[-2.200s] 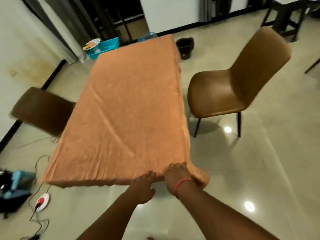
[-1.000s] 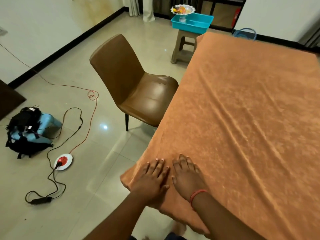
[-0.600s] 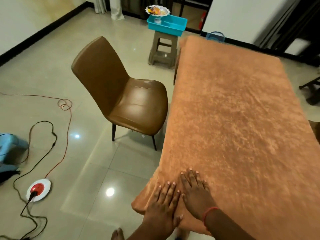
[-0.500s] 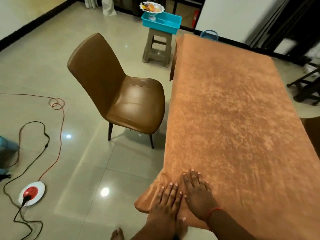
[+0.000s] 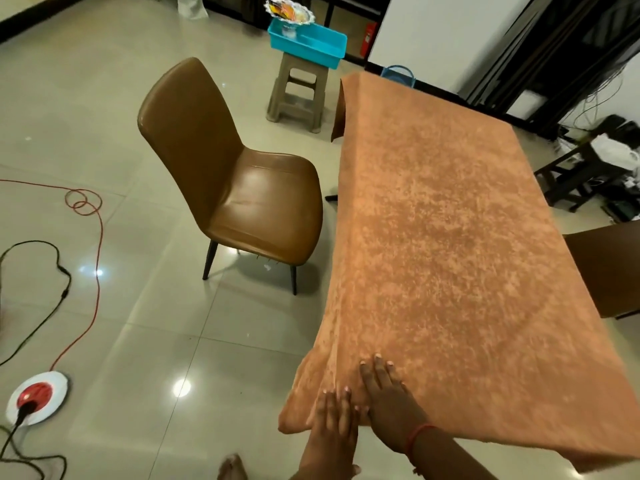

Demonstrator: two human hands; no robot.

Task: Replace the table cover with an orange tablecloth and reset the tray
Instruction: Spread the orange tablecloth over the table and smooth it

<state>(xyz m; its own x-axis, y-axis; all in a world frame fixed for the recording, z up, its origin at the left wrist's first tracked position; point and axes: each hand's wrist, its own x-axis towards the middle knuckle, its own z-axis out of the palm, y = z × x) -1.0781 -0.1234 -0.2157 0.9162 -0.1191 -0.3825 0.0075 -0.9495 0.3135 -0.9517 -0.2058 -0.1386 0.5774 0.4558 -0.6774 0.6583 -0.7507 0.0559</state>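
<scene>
The orange tablecloth [image 5: 446,258] covers the whole table, its near left corner hanging down in folds. My left hand [image 5: 334,422] lies flat with fingers straight on that hanging corner. My right hand [image 5: 389,405], with a red band at the wrist, presses palm-down on the cloth just beside it, at the table's near left edge. Neither hand grips anything. The teal tray [image 5: 308,43] sits on a grey plastic stool [image 5: 299,93] past the table's far left corner, with a glass stand of colourful items [image 5: 289,12] at its left end.
A brown chair [image 5: 228,181] stands left of the table, another brown chair [image 5: 609,268] at its right side. Red and black cables [image 5: 83,237] and a round red-white socket [image 5: 36,398] lie on the tiled floor at left. A dark bench with clutter [image 5: 588,164] stands far right.
I moved from the table's near right corner to its near left corner. In the last half second both hands slid slightly along the corner, staying flat, and the view rose a little.
</scene>
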